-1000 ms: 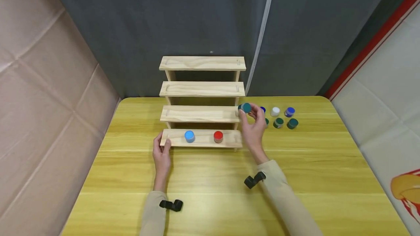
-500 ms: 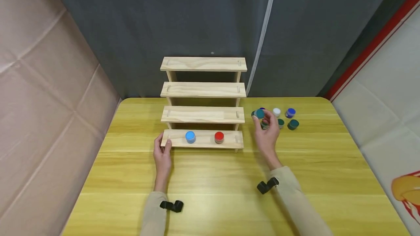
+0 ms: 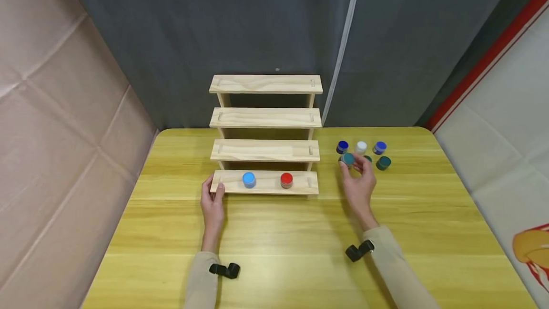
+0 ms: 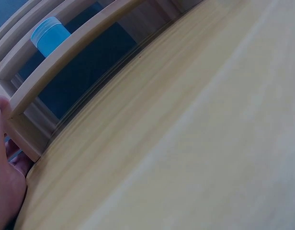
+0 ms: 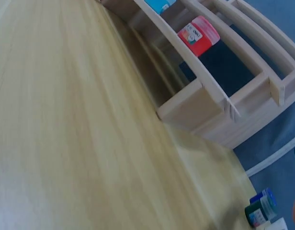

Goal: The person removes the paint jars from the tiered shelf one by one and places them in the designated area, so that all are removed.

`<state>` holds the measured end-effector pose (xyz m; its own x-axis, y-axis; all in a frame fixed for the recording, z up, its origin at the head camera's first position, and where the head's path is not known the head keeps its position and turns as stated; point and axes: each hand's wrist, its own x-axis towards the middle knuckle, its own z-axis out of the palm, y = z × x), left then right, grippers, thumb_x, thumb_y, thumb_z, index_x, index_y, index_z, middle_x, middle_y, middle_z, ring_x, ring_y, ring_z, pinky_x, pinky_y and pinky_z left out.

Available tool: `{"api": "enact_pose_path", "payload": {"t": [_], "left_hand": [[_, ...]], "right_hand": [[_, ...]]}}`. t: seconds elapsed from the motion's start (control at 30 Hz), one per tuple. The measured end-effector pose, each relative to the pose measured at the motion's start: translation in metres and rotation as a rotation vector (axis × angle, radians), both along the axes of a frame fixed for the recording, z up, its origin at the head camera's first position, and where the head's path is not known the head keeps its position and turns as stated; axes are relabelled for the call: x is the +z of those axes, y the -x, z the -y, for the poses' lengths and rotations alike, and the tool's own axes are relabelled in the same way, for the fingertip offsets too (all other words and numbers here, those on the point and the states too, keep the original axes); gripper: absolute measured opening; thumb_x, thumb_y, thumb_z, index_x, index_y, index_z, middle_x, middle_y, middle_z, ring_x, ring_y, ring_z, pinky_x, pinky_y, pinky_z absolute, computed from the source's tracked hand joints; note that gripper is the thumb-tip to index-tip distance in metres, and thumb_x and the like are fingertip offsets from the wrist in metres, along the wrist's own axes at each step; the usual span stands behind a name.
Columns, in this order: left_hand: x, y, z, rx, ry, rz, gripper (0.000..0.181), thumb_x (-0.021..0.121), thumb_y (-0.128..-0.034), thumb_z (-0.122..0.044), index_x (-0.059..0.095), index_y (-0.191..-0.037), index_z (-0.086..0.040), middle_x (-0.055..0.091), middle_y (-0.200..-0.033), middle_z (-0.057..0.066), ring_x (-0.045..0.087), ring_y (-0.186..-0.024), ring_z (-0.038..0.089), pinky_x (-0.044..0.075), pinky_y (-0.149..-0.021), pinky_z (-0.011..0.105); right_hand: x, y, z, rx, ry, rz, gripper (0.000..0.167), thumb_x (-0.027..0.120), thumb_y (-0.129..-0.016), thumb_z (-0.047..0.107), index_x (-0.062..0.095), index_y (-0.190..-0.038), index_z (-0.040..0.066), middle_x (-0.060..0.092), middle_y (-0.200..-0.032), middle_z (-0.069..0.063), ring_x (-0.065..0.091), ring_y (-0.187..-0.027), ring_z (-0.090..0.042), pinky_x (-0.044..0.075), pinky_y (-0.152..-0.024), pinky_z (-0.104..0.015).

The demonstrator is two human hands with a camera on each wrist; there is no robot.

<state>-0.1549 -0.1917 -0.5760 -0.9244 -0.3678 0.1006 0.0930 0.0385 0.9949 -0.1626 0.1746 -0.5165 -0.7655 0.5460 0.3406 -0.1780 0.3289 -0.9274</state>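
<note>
A four-step wooden display shelf (image 3: 266,150) stands at the middle of the table. My left hand (image 3: 212,211) grips the left end of its lowest step, thumb in front; only part of this hand shows in the left wrist view. On that step sit a light-blue paint jar (image 3: 249,180) and a red paint jar (image 3: 286,180), apart from each other. Right of the shelf, my right hand (image 3: 360,187) pinches a green-lidded paint jar (image 3: 347,159) between thumb and fingers, above the group of jars. In the right wrist view, this hand and jar are mostly cut off.
Around the right hand stand a dark-blue jar (image 3: 342,147), a white jar (image 3: 360,147), a violet-blue jar (image 3: 380,147) and a dark-green jar (image 3: 383,162). Another green jar (image 3: 368,158) is partly hidden by the fingers. A grey curtain (image 3: 266,23) hangs behind the table.
My right hand has carried the green-lidded paint jar from beside the shelf's second step rightward and towards me, over the jar group. My left hand stays on the shelf.
</note>
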Motion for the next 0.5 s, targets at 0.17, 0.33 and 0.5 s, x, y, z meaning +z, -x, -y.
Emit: {"api": "enact_pose_path", "payload": {"t": [0.17, 0.33, 0.5], "left_hand": [[0.000, 0.000, 0.000, 0.003, -0.005, -0.016, 0.045, 0.054, -0.1045, -0.013, 0.047, -0.148, -0.003, 0.051, -0.149, 0.018, 0.054, -0.114, 0.008, 0.045, -0.091, 0.010], [-0.001, 0.000, -0.001, 0.002, -0.020, -0.054, 0.046, 0.055, -0.1038, -0.015, 0.047, -0.147, -0.001, 0.050, -0.149, 0.022, 0.054, -0.120, 0.013, 0.045, -0.096, 0.010], [-0.002, 0.000, -0.002, 0.004, -0.024, -0.076, 0.046, 0.056, -0.1032, -0.016, 0.048, -0.146, 0.000, 0.050, -0.148, 0.024, 0.055, -0.119, 0.014, 0.045, -0.095, 0.010]], "right_hand": [[-0.007, -0.004, -0.006, -0.026, 0.019, 0.049, 0.041, 0.081, -0.085, 0.008, 0.065, -0.121, -0.003, 0.068, -0.113, -0.018, 0.059, -0.105, -0.032, 0.046, -0.096, -0.037], [-0.017, -0.007, -0.012, -0.032, -0.004, 0.058, 0.040, 0.080, -0.084, 0.004, 0.064, -0.119, -0.006, 0.067, -0.113, -0.020, 0.059, -0.102, -0.029, 0.046, -0.093, -0.034], [-0.027, -0.010, -0.018, -0.041, -0.036, 0.118, 0.039, 0.079, -0.084, 0.004, 0.064, -0.118, -0.005, 0.067, -0.113, -0.019, 0.057, -0.097, -0.018, 0.045, -0.090, -0.026]]}}
